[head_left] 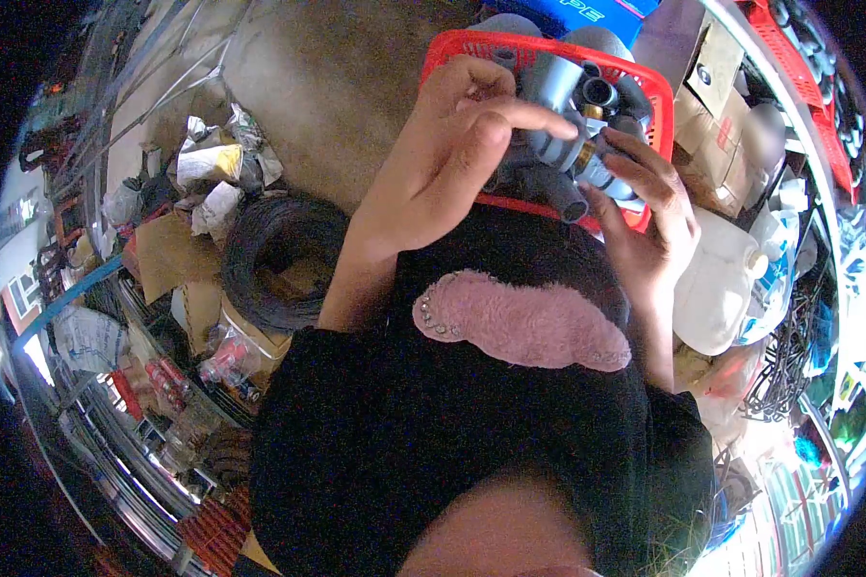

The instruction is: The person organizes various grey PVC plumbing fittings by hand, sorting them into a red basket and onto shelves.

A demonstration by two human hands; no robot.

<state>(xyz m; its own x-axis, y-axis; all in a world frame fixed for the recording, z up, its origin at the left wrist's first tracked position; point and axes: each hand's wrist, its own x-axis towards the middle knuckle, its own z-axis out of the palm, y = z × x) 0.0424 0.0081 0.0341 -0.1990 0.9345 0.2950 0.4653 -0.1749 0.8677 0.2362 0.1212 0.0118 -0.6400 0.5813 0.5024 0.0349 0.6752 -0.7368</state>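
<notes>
Over a red plastic basket (666, 106) full of grey pipe fittings, both my hands are at work. My right hand (656, 207) grips a grey pipe fitting (597, 171) with a brass-coloured band, thumb below and fingers above. From the left comes my left hand (443, 154), its index finger stretched out and its tip at the grey fittings beside the right fingers. Its other fingers are partly bent, with nothing visible in them. A wide grey pipe piece (551, 82) lies just beyond that fingertip, and a dark grey tube end (573, 209) points toward me.
A coil of black pipe (284, 264) and crumpled packaging (212, 163) lie on the floor to the left. At right stand a white plastic jug (712, 279) and cardboard boxes (717, 135). A blue box (587, 17) sits behind the basket.
</notes>
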